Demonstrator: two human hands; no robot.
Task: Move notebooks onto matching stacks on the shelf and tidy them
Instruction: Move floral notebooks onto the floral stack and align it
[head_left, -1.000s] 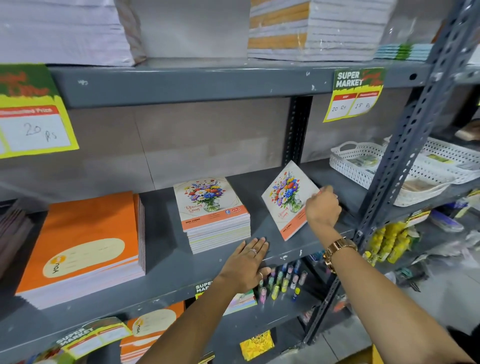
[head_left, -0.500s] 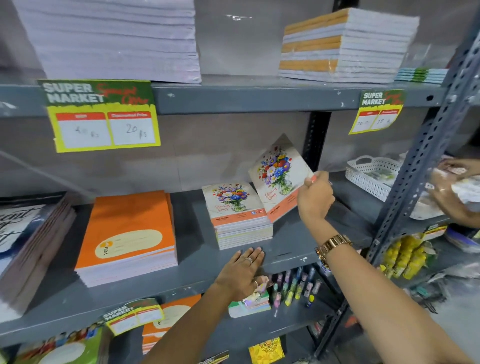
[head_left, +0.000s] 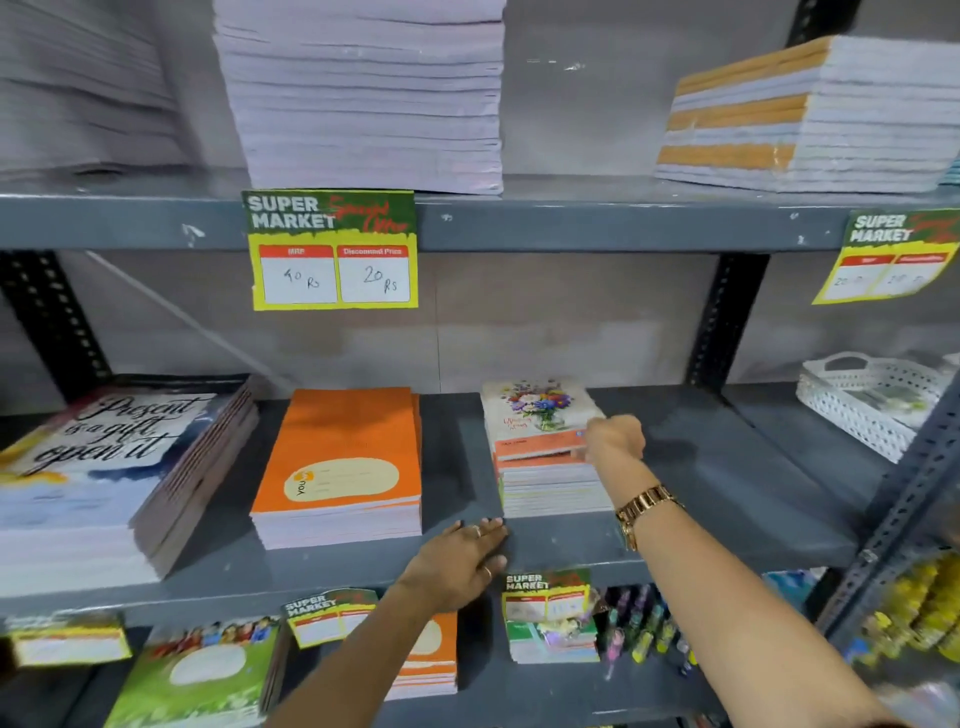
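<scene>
Currently, by item:
right hand (head_left: 613, 440): curled closed at the right front corner of the floral notebook (head_left: 540, 420); fingers are pinched on that corner, thumb side hidden. A gold watch (head_left: 647, 506) is worn on this wrist.
left hand (head_left: 462, 558): laid flat, palm down, fingers spread on the front lip of the middle shelf (head_left: 727, 499); nothing is gripped. Rings are seen on two fingers.
floral notebook: cream cover with a printed vase of mixed flowers, orange band along the near edge. It is lying flat on top of the floral stack (head_left: 553, 486), slightly skewed against the books below.
floral stack: same orange-banded covers, white page edges facing out, placed right of centre on the middle shelf.
orange stack (head_left: 340, 462): plain orange covers with a cream oval label, placed just left of the floral stack with a gap between them.
script-cover stack (head_left: 104, 467): large books with black lettering on white and blue, placed at far left and tilted.
white basket (head_left: 862, 402): seen at the far right of the same shelf level.
price tag (head_left: 332, 252): green and yellow, hung from the upper shelf edge; handwritten 40 and 20 Rs are read.
upper shelf stacks (head_left: 363, 93): pale page edges only; covers are not shown.
</scene>
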